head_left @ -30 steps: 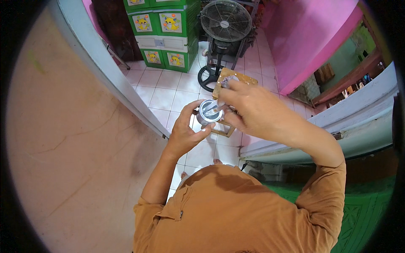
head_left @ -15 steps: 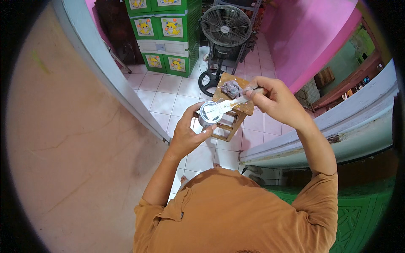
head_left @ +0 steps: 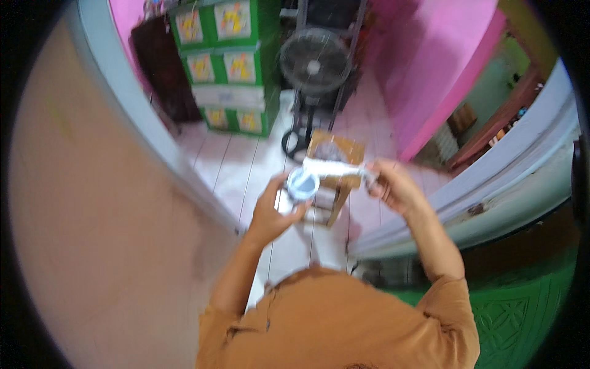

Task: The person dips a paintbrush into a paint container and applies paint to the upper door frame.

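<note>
My left hand (head_left: pixel 268 216) is closed around a small paint can (head_left: pixel 302 186), whose round open top faces up and shows pale paint inside. A paintbrush (head_left: pixel 333 168) is gripped by its handle in my right hand (head_left: pixel 396 189). The brush lies nearly level, its white-coated bristle end at the far rim of the can. Motion blurs the brush and the right fingers. Just beyond my hands, a wooden stool (head_left: pixel 354 149) carries a crumpled grey rag (head_left: pixel 330 152).
A pale door frame (head_left: pixel 132 104) rises on the left beside a beige wall (head_left: pixel 92 234). Ahead stand a green drawer cabinet (head_left: pixel 270 92) and a black standing fan (head_left: pixel 314 61). Another pale frame (head_left: pixel 510 166) and a green carved panel (head_left: pixel 510 320) are on the right.
The brush has lifted from inside the can to its far rim and turned more level. My right hand has moved lower in view, and the whole view has tilted upward.
</note>
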A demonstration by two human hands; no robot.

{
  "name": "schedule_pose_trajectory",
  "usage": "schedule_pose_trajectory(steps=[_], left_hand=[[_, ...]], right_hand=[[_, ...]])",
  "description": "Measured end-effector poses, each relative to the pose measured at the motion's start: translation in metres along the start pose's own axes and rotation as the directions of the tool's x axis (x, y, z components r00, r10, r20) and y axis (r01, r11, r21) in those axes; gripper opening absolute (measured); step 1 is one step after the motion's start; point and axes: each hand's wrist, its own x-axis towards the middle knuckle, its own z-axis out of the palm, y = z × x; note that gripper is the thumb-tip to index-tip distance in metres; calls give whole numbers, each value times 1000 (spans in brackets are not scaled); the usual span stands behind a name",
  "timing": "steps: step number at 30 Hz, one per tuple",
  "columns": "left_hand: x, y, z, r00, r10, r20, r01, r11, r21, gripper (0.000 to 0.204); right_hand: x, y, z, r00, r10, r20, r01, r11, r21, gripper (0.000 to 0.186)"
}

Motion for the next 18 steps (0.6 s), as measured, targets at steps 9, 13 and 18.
schedule_pose_trajectory(steps=[9, 13, 18], left_hand=[[-24, -19, 9, 995, -95, 43, 97, 994, -56, 66], [-20, -25, 10, 997, -33, 63, 32, 999, 19, 61], [-12, -10, 11, 1000, 0, 30, 0, 1000, -19, 61]], right_hand=[[-35, -129, 5, 802, -591, -83, 589, 807, -51, 16], [-66, -239, 19, 427, -900, -90, 843, 432, -321, 21], [-85, -379, 28, -111, -993, 41, 913, -119, -391, 22]])
